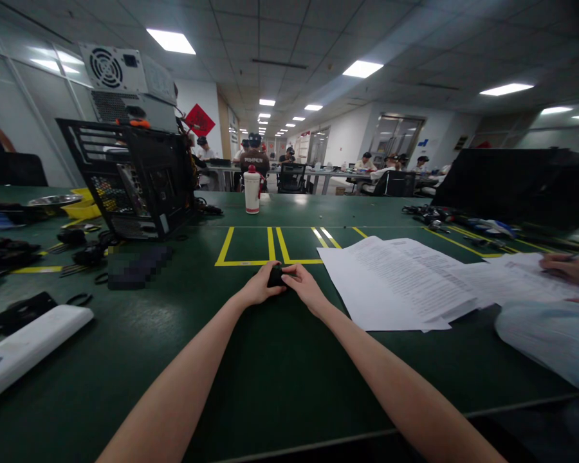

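Note:
A small black object (pixel 275 276) with a rounded shape is between my two hands, just above or on the green table (pixel 280 360); I cannot make out its kind. My left hand (pixel 259 285) wraps round it from the left, thumb toward me and fingers on the far side. From the right, the fingertips of my right hand (pixel 303 283) pinch at its edge. Part of the object is hidden by the fingers. Yellow tape lines (pixel 244 263) run along the table just beyond both hands.
Printed papers (pixel 390 276) spread to the right, where another person's hand (pixel 569 267) holds a pen. An open computer case (pixel 135 180) stands at the back left, near a white cup (pixel 252 191) with a red lid. A white power strip (pixel 33 350) and cables lie left.

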The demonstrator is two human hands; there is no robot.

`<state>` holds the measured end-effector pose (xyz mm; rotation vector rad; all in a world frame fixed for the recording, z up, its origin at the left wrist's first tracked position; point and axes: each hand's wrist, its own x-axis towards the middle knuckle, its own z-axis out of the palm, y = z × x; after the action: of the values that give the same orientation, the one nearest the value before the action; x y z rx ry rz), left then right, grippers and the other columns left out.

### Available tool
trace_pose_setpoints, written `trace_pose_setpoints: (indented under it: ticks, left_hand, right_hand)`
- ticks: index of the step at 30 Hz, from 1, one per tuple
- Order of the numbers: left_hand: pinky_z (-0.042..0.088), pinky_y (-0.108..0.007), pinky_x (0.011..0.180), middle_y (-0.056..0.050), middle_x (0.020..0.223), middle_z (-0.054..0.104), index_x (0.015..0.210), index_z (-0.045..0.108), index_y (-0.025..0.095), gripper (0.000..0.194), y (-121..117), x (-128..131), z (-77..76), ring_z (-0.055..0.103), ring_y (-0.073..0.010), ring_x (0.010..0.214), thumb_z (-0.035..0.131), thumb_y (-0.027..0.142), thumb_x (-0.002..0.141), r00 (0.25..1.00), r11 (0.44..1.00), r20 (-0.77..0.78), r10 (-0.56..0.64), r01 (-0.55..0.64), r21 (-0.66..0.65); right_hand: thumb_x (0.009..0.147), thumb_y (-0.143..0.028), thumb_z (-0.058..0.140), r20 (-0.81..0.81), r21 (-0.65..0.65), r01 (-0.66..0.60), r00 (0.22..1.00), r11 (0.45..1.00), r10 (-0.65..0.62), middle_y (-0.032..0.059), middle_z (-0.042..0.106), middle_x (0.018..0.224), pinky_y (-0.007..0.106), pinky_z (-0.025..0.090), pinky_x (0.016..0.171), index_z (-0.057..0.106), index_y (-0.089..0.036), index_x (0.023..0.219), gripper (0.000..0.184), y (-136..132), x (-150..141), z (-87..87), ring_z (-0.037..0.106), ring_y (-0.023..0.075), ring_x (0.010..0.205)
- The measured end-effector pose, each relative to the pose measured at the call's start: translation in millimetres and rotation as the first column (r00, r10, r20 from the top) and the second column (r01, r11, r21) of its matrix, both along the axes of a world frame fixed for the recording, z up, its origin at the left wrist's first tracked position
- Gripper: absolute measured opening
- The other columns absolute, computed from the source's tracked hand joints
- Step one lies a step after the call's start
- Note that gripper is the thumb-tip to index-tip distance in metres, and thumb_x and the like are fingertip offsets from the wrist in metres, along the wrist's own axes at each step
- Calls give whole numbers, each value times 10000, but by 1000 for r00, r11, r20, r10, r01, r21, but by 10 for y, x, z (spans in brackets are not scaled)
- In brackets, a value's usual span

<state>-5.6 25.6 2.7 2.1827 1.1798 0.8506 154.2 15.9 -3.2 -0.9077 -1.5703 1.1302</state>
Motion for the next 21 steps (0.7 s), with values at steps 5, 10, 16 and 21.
trace_pose_setpoints:
  ticks: [5,10,16,21]
  left_hand:
    - [357,-427,891,-117,1194,424,1206,288,199,639,13,-9,-2,444,-270,1073,602,351,671,1000,1000,-7,3,-3,-20]
    - [372,-416,871,-120,1217,407,1216,280,210,643,36,-31,-29,448,-273,1071,593,369,678,1000,999,-15,9,-9,-31]
    - [352,-359,887,-129,1228,408,1219,284,178,672,52,-23,-31,434,-262,1088,604,381,664,992,991,-72,101,-107,-75]
    - [373,-317,846,-111,1252,396,1231,258,199,666,34,-24,7,441,-252,1085,572,413,685,975,975,-136,177,-193,-111]
  right_hand:
    - [729,-251,503,67,-26,29,997,999,-28,14,539,1043,364,338,904,514,-239,1008,279,65,31,-30,467,168,1019]
    - [756,-230,446,134,-40,14,991,999,-8,19,549,1028,357,361,878,515,-228,1026,279,55,45,-38,493,167,976]
    - [791,-205,363,336,119,156,923,981,-188,43,518,1107,336,316,934,471,-187,1098,326,57,14,-55,463,156,1040]
    - [796,-279,390,522,228,188,805,955,-283,75,476,1158,330,328,929,427,-165,1143,367,-54,67,0,446,174,1074]
